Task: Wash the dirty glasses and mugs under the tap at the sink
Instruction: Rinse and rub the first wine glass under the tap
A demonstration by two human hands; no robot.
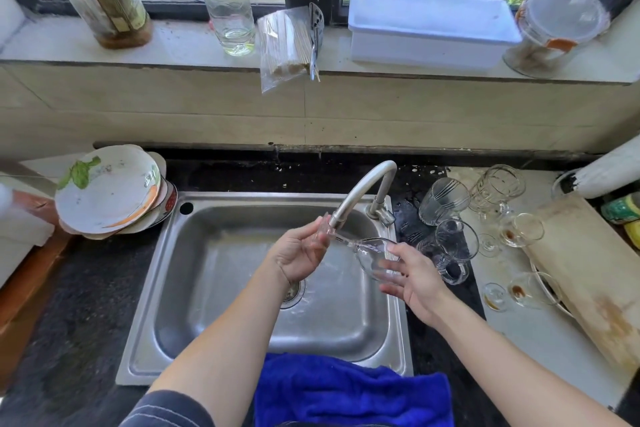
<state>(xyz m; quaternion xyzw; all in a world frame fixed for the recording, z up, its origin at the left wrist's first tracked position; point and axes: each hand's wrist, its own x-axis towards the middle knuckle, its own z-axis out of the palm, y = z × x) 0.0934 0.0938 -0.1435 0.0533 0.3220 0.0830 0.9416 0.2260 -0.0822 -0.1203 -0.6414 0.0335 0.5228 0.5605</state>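
A clear stemmed wine glass [369, 255] lies sideways under the spout of the tap [360, 192], over the steel sink [221, 291]. My left hand [299, 256] grips its foot and stem right beside the spout. My right hand [412, 276] holds the bowl of the glass, fingers wrapped round it. Right of the sink stand several glasses and mugs: a ribbed tumbler [441, 199], a handled mug [453, 251], and wine glasses with brown dregs [519, 229] [530, 289].
A stack of dirty plates [110, 189] sits left of the sink. A blue towel [349, 388] hangs over the front edge. A wooden cutting board [588, 274] lies at the right. Bottles, a white box [429, 28] and a jar line the windowsill.
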